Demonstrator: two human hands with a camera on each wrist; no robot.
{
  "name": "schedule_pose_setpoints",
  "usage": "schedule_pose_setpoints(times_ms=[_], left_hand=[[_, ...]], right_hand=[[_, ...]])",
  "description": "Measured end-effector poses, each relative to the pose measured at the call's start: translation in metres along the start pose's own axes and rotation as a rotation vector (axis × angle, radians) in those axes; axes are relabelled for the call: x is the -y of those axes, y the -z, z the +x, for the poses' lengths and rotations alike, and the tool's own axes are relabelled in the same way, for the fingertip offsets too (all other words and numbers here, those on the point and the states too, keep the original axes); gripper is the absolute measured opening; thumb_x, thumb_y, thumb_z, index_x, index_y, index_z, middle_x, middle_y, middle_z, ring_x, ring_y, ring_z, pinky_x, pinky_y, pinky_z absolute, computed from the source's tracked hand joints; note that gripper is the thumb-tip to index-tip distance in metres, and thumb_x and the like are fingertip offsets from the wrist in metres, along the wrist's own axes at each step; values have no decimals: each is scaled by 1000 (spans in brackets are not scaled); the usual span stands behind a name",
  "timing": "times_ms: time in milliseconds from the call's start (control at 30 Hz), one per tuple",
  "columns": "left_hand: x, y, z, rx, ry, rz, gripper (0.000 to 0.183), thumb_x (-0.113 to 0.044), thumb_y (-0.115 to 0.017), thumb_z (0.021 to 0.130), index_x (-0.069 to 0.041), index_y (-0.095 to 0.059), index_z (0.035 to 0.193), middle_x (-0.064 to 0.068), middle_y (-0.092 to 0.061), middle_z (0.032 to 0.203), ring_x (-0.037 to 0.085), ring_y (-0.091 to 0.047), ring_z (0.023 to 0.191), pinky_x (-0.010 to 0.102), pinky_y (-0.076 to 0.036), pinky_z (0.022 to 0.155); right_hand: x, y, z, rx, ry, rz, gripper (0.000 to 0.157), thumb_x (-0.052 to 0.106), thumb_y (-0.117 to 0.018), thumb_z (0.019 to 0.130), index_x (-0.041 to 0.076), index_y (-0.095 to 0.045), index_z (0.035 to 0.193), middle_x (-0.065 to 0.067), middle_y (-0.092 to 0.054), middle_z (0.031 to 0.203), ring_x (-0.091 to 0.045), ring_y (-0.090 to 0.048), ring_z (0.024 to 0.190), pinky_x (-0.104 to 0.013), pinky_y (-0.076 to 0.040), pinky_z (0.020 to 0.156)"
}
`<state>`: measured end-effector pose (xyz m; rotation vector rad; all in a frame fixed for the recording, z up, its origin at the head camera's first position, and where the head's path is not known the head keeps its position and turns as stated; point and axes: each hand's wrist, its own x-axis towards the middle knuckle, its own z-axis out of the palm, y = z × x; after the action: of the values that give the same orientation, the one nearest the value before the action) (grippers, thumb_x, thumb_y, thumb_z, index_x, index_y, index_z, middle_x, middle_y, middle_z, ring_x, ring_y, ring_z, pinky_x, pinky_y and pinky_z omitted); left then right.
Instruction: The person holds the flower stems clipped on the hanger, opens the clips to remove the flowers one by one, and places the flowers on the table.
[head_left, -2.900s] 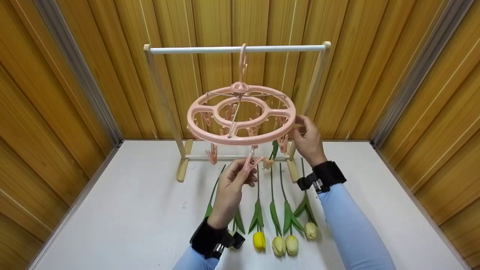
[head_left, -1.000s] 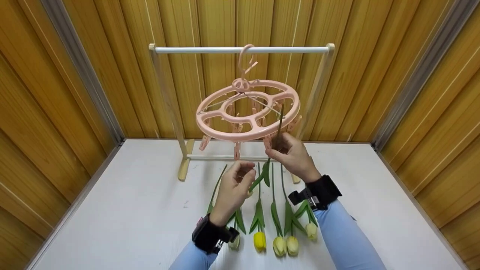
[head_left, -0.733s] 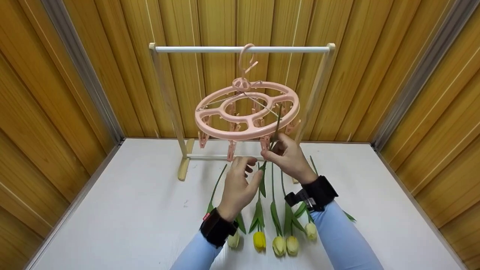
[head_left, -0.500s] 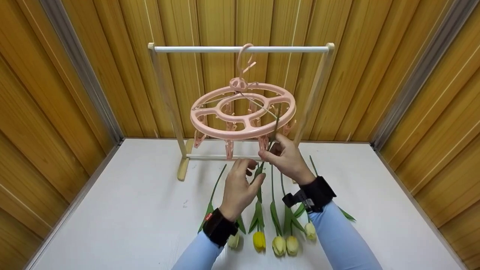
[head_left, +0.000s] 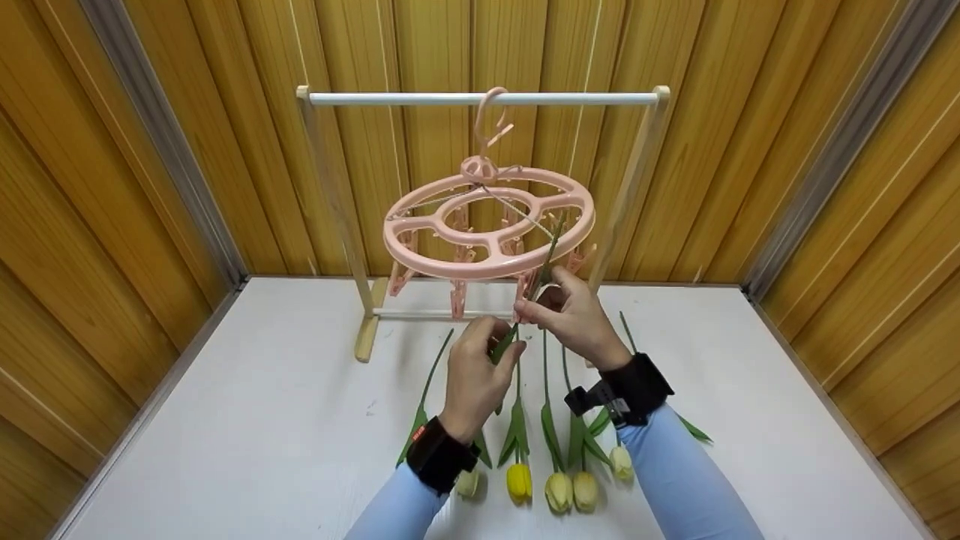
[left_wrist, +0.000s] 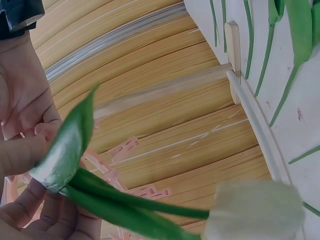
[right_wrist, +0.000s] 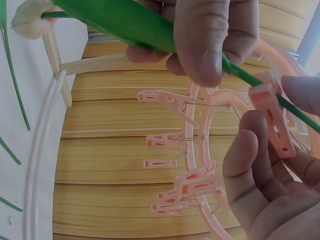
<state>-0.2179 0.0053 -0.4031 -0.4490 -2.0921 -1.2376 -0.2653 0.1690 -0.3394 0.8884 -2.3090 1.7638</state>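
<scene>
A pink round clip hanger (head_left: 450,268) hangs by its hook from the rack's bar. My right hand (head_left: 577,319) pinches one of its pink clothespins (right_wrist: 272,120) at the front right of the ring. A tulip's green stem (right_wrist: 245,76) runs through the mouth of that clothespin and slants up past the ring. Just below, my left hand (head_left: 474,375) pinches the same tulip by the base of its leaf (left_wrist: 65,145), between thumb and fingers. The pale bloom (left_wrist: 255,210) points down toward the table; in the head view the left hand hides it.
A wooden rack with a white bar (head_left: 405,98) stands at the back of the white table (head_left: 300,420). Several tulips lie in front of it, among them a yellow one (head_left: 519,482) and a pale one (head_left: 558,492). Other clothespins (head_left: 457,298) dangle from the ring. Wood-panelled walls (head_left: 862,225) enclose the table.
Earlier my left hand held a clothespin and my right was at the ring's right side. The ring has turned, my right hand came forward to the clothespin, and my left now grips the tulip's leaf.
</scene>
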Motion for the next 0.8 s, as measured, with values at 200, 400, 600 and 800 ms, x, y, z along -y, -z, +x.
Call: schedule_pose_setpoints(times_ms=[200, 400, 600, 800], left_hand=[[2, 2, -2, -11, -19, -35, 14, -7, -80, 90, -3, -69, 98, 6, -67, 90, 20, -60, 72, 33, -51, 64], [6, 3, -2, -25, -42, -51, 10, -7, -78, 91, -3, -71, 98, 4, -69, 89, 13, -57, 71, 28, -48, 64], [9, 5, -1, -30, -36, -95, 9, -5, -78, 91, -5, -73, 99, 4, -72, 90, 13, -63, 71, 29, -53, 64], [10, 10, -1, -6, 35, -142, 10, -5, -77, 92, -6, -74, 102, 4, -74, 89, 13, -65, 69, 26, -53, 63]], right_hand=[[-2, 5, 2, 61, -3, -4, 42, 4, -71, 96, -5, -57, 135, -12, -68, 94, -12, -69, 81, -25, -56, 74], [-3, 10, 2, 122, -3, 5, 39, 7, -69, 98, -4, -59, 133, -16, -67, 102, -15, -70, 87, -29, -57, 78], [-5, 14, 2, 123, -15, -12, 37, 8, -69, 99, -3, -60, 132, -17, -67, 107, -16, -71, 89, -29, -55, 78], [-5, 16, 1, 111, -16, -13, 39, 4, -69, 98, -5, -59, 135, -22, -69, 109, -17, -71, 88, -27, -56, 78]])
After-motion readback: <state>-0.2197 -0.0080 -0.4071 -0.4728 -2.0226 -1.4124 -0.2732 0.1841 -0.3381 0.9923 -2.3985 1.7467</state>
